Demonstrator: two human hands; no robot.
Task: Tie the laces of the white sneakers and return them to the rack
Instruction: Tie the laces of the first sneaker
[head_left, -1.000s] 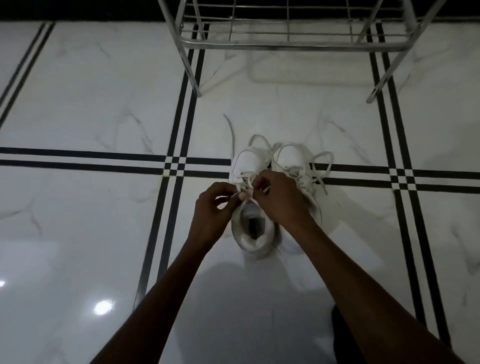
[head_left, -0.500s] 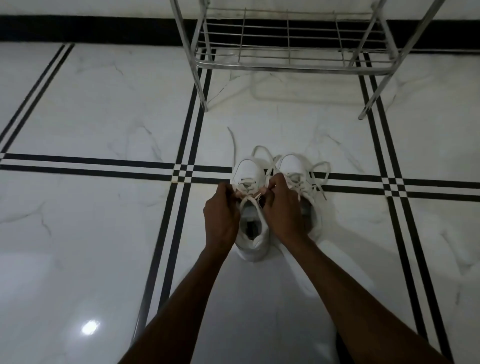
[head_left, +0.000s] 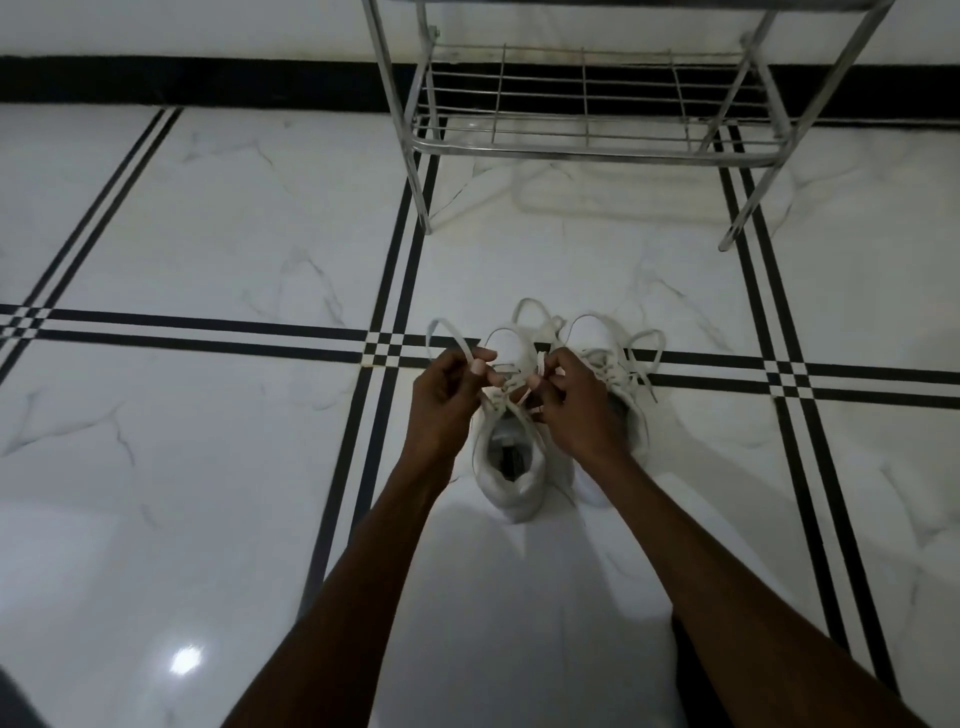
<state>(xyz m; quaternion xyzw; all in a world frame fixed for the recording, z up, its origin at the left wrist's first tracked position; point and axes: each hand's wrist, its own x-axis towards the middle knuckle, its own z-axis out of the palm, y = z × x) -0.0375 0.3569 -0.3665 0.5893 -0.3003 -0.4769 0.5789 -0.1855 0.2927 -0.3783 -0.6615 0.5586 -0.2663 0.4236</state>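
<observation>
Two white sneakers stand side by side on the floor, toes pointing away from me. The left sneaker (head_left: 511, 467) is between my hands; the right sneaker (head_left: 615, 358) is partly hidden behind my right hand and has loose lace loops. My left hand (head_left: 449, 395) pinches a lace loop (head_left: 441, 335) of the left sneaker that arcs up to the left. My right hand (head_left: 574, 400) pinches the other lace end over the shoe's tongue. The metal rack (head_left: 597, 150) stands beyond the shoes, its bottom wire shelf bare.
The floor is glossy white marble (head_left: 208, 467) with black double stripes crossing it. A black skirting band (head_left: 182, 85) runs along the far wall. The rack's legs (head_left: 421, 208) stand on the floor just beyond the sneakers.
My hands have drawn apart over the left sneaker, pulling a lace loop out to the left. The view has tilted up, showing more of the rack.
</observation>
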